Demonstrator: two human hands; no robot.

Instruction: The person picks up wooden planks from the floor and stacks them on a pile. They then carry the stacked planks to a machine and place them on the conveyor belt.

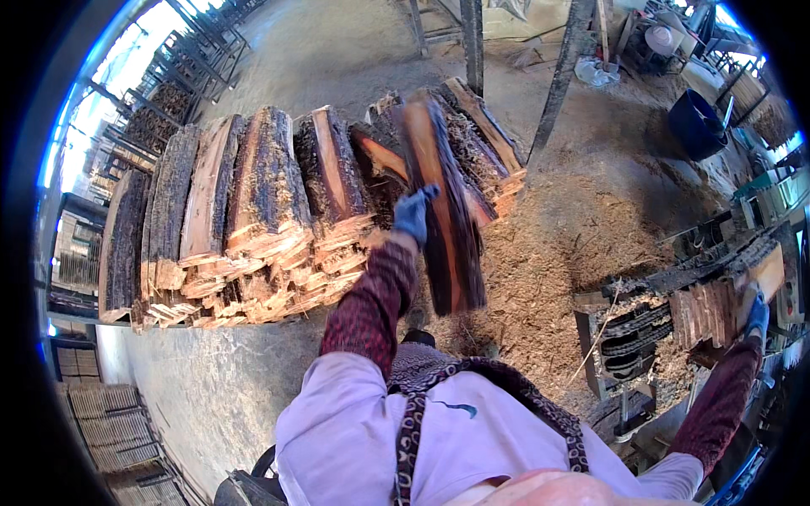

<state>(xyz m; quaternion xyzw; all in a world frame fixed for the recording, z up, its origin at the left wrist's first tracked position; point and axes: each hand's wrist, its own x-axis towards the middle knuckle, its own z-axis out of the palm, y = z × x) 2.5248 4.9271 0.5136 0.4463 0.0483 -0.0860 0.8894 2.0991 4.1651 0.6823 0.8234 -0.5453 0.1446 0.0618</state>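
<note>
My left hand point(413, 215), in a blue glove, grips a long bark-edged wood slab point(443, 211) and holds it up in front of the stack. A tall stack of rough bark-edged slabs point(253, 219) lies just left of it. My right hand point(757, 314), also in a blue glove, reaches out to the far right and rests on a wood piece point(764, 274) lying on a machine bed with chains point(641, 325).
Sawdust point(557, 253) covers the ground between the stack and the machine. A dark blue barrel point(696, 122) stands at the upper right. Metal posts point(472, 42) rise behind the stack. More stacked timber point(110, 422) sits at the lower left.
</note>
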